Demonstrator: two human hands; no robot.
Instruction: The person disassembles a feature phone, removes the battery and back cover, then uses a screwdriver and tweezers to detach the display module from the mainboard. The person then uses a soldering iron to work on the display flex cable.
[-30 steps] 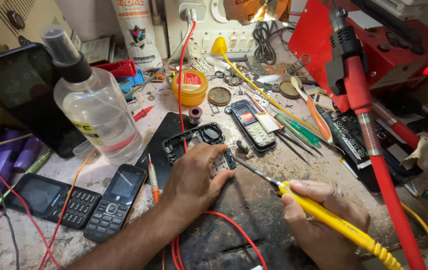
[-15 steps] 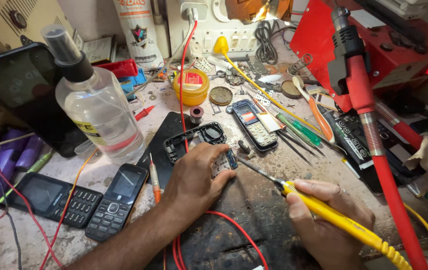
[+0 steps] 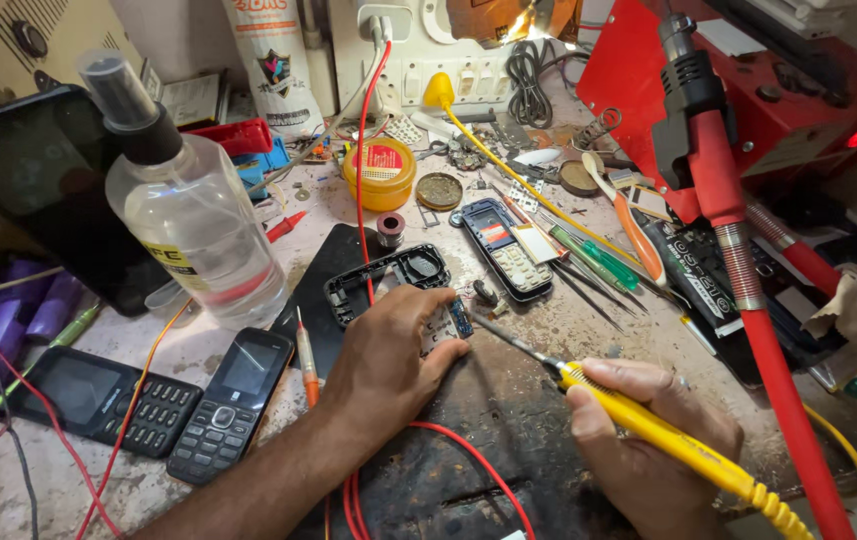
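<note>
A: My left hand presses flat on the small circuit board, fingers curled over it, beside the black phone frame.

B: And the right hand?

A: It is closed round the yellow soldering iron, tip at the board's edge. I judge a firm pin and a brief, light touch serve best here.

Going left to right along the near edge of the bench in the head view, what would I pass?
Black keypad phone → second black keypad phone → orange-handled tool → left hand → circuit board → yellow soldering iron in the right hand.
</note>
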